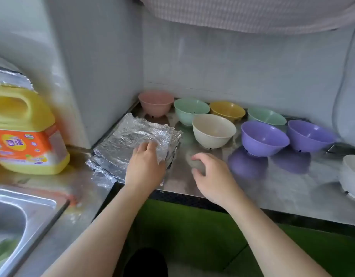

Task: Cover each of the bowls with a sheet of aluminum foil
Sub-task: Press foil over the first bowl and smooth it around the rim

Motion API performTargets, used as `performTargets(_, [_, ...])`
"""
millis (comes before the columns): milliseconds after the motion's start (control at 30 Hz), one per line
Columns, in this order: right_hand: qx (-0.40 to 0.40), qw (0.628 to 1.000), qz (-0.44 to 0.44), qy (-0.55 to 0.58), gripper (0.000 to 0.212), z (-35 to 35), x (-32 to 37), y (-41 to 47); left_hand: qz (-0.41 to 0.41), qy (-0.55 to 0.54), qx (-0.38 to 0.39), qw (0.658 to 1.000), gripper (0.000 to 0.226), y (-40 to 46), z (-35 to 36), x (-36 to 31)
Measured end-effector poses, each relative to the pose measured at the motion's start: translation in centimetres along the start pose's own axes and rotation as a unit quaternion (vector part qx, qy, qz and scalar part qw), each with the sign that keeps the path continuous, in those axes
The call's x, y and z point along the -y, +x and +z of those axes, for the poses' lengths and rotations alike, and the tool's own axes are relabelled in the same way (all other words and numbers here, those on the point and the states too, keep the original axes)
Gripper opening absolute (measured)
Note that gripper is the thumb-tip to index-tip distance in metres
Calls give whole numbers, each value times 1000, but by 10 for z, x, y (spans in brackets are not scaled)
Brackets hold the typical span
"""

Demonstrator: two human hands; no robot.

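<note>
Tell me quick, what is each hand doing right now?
Left hand: open, fingers resting on the crinkled stack of silver aluminum foil sheets.
Right hand: open, fingers loosely curled above the shiny steel counter, holding nothing.

The near right part of the foil stack (132, 136) is covered by the left hand (145, 166), so how many sheets are touched cannot be told. The fingertips of the right hand (210, 174) are blurred, and whether the counter (272, 184) is touched cannot be judged. A white dish (351, 176) at the counter's right edge is cut off by the frame. The sink (16, 220) is cropped at the lower left corner. The jug (26, 132) is cut by the left edge and its label print is too blurred to read. Dark specks in the left green bowl (190, 110) are too small to identify.
</note>
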State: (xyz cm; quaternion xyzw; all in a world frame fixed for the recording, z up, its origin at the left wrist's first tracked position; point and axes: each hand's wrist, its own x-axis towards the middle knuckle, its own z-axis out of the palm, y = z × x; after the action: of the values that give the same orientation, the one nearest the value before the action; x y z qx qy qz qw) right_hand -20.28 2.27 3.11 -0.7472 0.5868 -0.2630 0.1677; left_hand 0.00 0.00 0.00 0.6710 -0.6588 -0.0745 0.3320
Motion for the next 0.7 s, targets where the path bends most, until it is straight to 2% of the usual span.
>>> performTargets(133, [27, 999, -22, 23, 32, 14, 15, 23, -41, 37, 10, 998, 25, 11, 0, 11])
performTargets(267, [18, 999, -28, 32, 29, 23, 16, 33, -39, 26, -5, 999, 28, 13, 1, 11])
performTargets(367, [20, 999, -21, 42, 28, 26, 16, 39, -42, 39, 9, 998, 40, 17, 2, 14])
performTargets(500, [21, 997, 0, 77, 25, 32, 17, 48, -20, 54, -17, 998, 24, 18, 3, 18])
performTargets(600, [18, 992, 37, 120, 24, 33, 23, 56, -17, 45, -55, 997, 24, 21, 1, 19])
performTargets(700, [26, 962, 141, 232, 31, 33, 38, 71, 18, 35, -107, 993, 18, 19, -2, 10])
